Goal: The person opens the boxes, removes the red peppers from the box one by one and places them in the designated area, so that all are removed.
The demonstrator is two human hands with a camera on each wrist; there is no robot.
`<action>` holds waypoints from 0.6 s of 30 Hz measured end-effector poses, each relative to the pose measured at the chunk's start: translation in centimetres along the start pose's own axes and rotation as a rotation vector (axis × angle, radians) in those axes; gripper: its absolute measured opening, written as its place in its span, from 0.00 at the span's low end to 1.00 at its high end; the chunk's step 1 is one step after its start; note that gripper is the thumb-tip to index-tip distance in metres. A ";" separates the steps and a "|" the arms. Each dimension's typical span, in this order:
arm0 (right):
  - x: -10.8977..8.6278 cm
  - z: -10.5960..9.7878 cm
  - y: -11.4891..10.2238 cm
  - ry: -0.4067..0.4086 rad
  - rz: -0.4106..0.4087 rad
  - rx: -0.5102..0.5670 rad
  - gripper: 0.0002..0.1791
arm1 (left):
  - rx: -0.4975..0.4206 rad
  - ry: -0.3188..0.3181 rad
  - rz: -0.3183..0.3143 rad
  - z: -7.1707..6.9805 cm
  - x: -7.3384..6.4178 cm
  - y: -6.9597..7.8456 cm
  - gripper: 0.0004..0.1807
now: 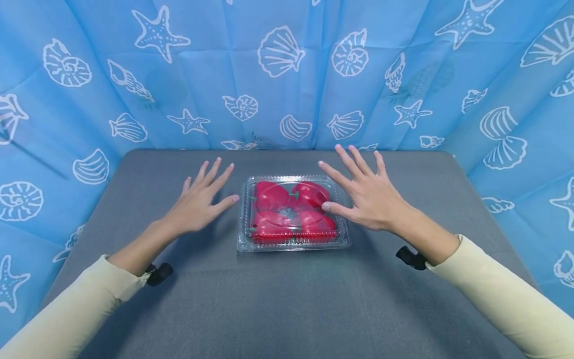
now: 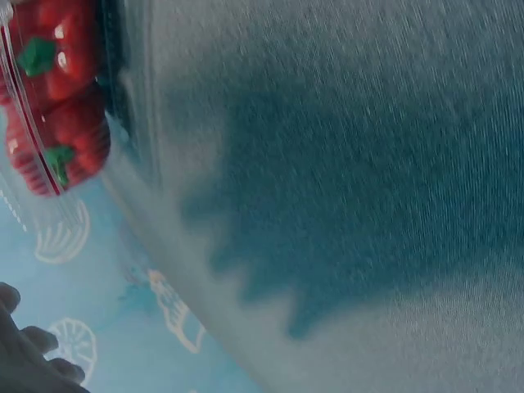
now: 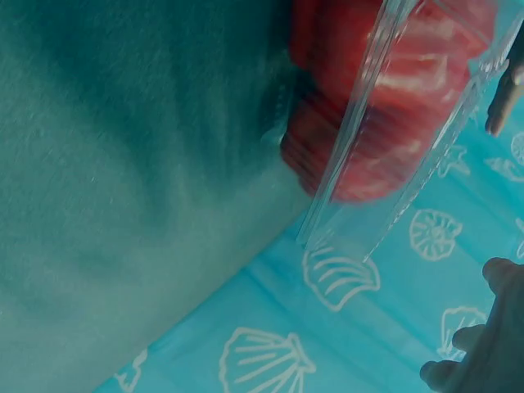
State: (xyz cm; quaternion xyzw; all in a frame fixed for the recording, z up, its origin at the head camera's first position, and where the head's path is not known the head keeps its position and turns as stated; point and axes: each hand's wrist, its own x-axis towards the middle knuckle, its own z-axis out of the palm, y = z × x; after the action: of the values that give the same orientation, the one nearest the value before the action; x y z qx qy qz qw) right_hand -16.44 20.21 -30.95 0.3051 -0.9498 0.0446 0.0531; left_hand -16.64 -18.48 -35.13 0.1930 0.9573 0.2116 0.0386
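A clear plastic clamshell box (image 1: 293,246) lies closed on the table, with several red bell peppers (image 1: 271,197) with green stems inside it. My left hand (image 1: 201,202) is held to the left of the box, fingers spread and thumb pointing at its side, holding nothing. On the other side my right hand (image 1: 369,197) is spread too and empty; its thumb overlaps the lid's right part in the head view, and whether it touches cannot be told. Peppers (image 2: 65,53) show in the left wrist view, and the box wall (image 3: 348,147) in the right wrist view.
The table (image 1: 278,304) has a grey cloth surface. A blue curtain (image 1: 309,94) with white shells and starfish hangs behind it and at both sides. Black wrist mounts (image 1: 159,274) stick out below both sleeves.
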 end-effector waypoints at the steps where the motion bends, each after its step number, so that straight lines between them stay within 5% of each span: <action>1: 0.0 0.1 -0.2 -0.008 -0.006 0.003 0.47 | -0.028 -0.012 0.001 0.1 0.0 0.2 0.43; 9: -0.1 0.8 -1.6 -0.070 -0.066 0.052 0.47 | -0.173 -0.084 -0.005 0.9 -0.5 0.9 0.41; 18: -0.1 1.5 -2.8 -0.207 -0.120 0.252 0.47 | -0.476 -0.159 -0.025 2.0 -1.0 1.7 0.46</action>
State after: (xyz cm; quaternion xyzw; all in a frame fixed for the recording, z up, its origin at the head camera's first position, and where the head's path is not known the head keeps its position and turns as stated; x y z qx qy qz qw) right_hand -14.82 17.83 -32.27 0.3684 -0.9171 0.1286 -0.0814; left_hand -14.81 -16.69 -36.20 0.1827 0.8768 0.4148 0.1606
